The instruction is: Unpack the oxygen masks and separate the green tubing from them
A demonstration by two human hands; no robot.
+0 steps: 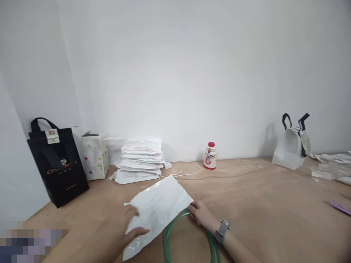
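Note:
A flat white plastic packet (157,206) with a glossy, wrinkled surface lies tilted in front of me. At its right corner my right hand (201,213), with a watch on the wrist, is closed and pinches the edge. Coiled green tubing (168,237) runs under that hand and partly beneath the packet; whether the fingers also hold it, I cannot tell. My left hand (130,226), blurred by motion, is over the packet's left side, thumb and fingers apart.
Stacked white packets (139,160), a white cable (189,173) and a red-capped bottle (210,157) line the wall. A black bag (60,164) and dotted white bag (95,157) stand left. Rightward are another white bag (287,149), loose packaging (333,166) and a purple object (340,207).

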